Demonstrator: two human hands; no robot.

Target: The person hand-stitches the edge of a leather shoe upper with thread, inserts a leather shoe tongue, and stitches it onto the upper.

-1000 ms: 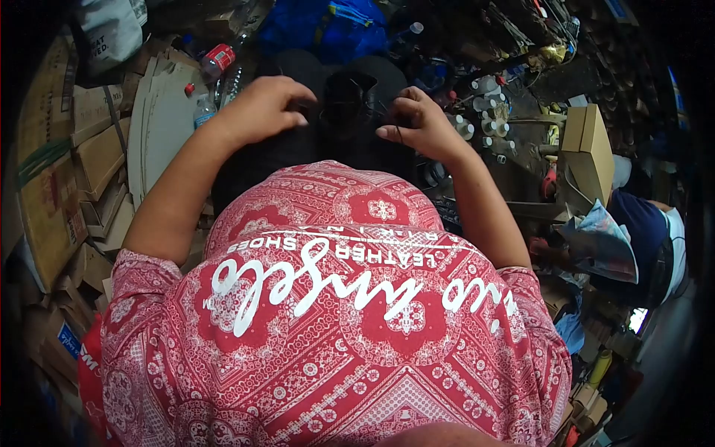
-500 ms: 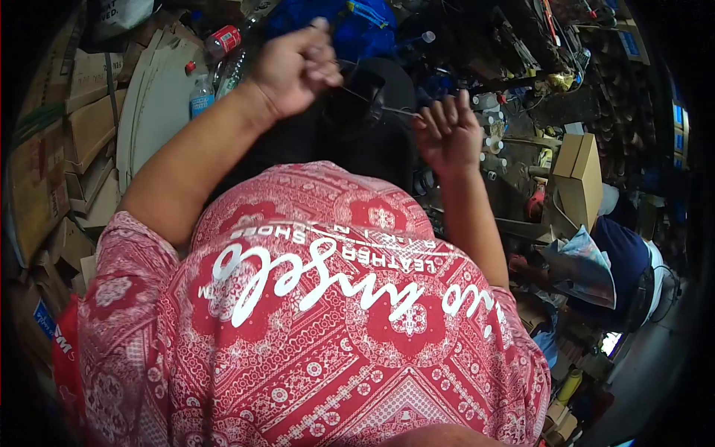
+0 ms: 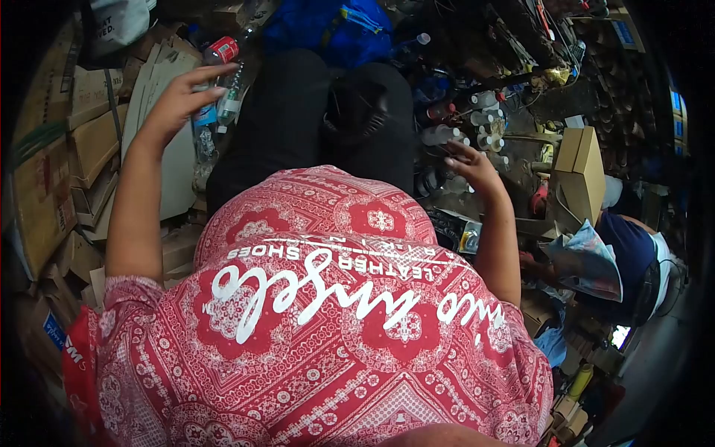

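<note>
Between my thighs rests a black shoe-like piece (image 3: 356, 123), dark and partly blurred, with a row of stitch-like marks along its lower right edge. My left hand (image 3: 182, 100) is raised to the left of my knees, fingers stretched out and thumb apart, near a clear plastic bottle (image 3: 231, 100). Off to the right of my thigh is my right hand (image 3: 477, 167), its fingers apart and slightly bent, close to several small bottles (image 3: 484, 123). Neither hand touches the black piece. No thread can be made out in either hand.
Flattened cardboard (image 3: 160, 127) and boxes crowd the left. A red-labelled bottle (image 3: 222, 50) and a blue bag (image 3: 331, 30) lie beyond my knees. On the right are a tan box (image 3: 577, 171) and another person in a dark top (image 3: 618, 246), beside a patterned sheet (image 3: 588, 261).
My hands, earlier closed on a thin strand stretched at the black piece, have opened and spread apart. The left moved left, the right moved right and lower.
</note>
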